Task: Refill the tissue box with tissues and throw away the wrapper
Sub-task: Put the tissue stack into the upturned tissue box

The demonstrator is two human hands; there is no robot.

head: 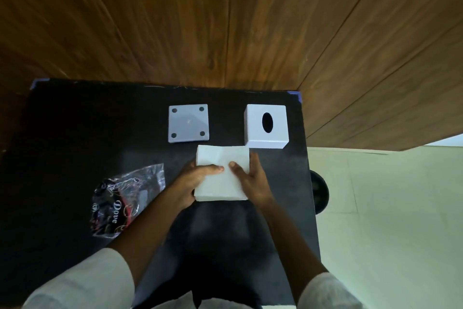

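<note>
Hands, left hand (190, 183) and right hand (253, 183), grip white square tissue stack (221, 176); keep it squared, carry toward white plastic tissue box (266, 126) at one o'clock.

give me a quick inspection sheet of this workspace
surface: black table top, blue corner at the back
job's things: tissue stack held in both hands; tissue box with oval slot up; square base plate lying apart; wrapper empty, at the left
clutter: nothing seen
grippers: left hand and right hand, fingers clasp the stack's sides
cables: nothing seen
surroundings: wood panelling, pale floor, dark round object
</note>
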